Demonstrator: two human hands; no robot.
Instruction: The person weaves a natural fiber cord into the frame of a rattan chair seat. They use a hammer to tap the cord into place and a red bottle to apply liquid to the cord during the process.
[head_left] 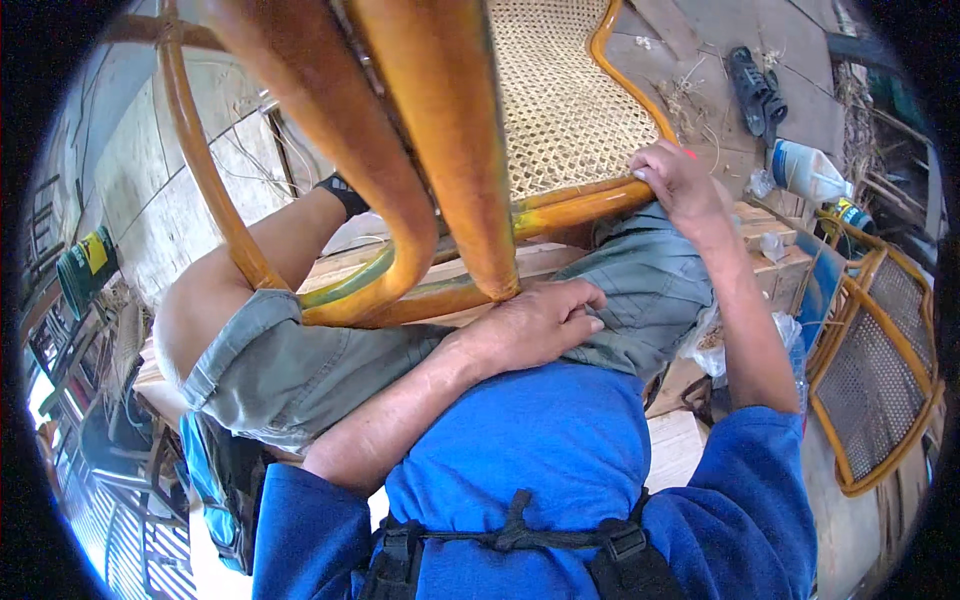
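A rattan chair (pixel 590 203) with orange-brown varnished poles and a pale woven cane panel (pixel 570 100) lies tilted across my lap. Its thick curved poles rise close in front of me and hide part of the frame behind. My right hand (pixel 682 185) is closed at the near right corner of the cane panel, fingers curled over the frame. A small red spot shows beside those fingers; I cannot make out what it is. Against my lap rests my left hand (pixel 535 325), fingers stretched to the right and thumb apart, touching the lower bend of a pole.
Wooden planks (pixel 770 260) form a low seat beneath me. At the right stand a white jug (pixel 808 172), a plastic bag (pixel 710 350) and another rattan piece with woven panels (pixel 872 400). Sandals (pixel 757 95) lie beyond. A green and yellow can (pixel 86 268) is at far left.
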